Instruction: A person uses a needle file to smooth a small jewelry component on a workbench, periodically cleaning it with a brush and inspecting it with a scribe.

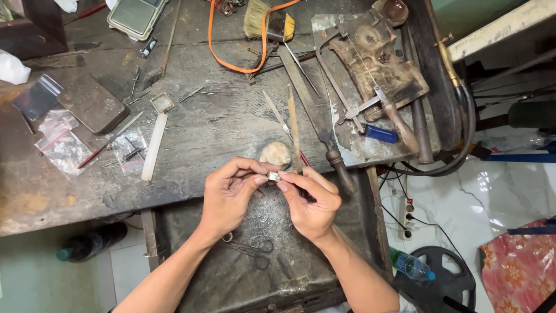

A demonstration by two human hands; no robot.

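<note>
Above open bench drawer [347,272]: left hand [229,194] and right hand [310,203] both pinched shut on small silver piece [273,176]. Files [293,124], saw frame [362,95] idle on bench; piece apparently under inspection, work unfinished.

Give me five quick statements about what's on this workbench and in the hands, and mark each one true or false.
1. Both hands pinch one small silvery piece between their fingers. True: the left hand and the right hand meet on it.
2. A pair of scissors lies in the tray below the hands. True.
3. The jeweller's saw is in the right hand. False: it lies on the bench, up and to the right.
4. The blue lighter lies near the saw's wooden handle. True.
5. The orange strap is wrapped around the left wrist. False: it lies at the far side of the bench.
</note>
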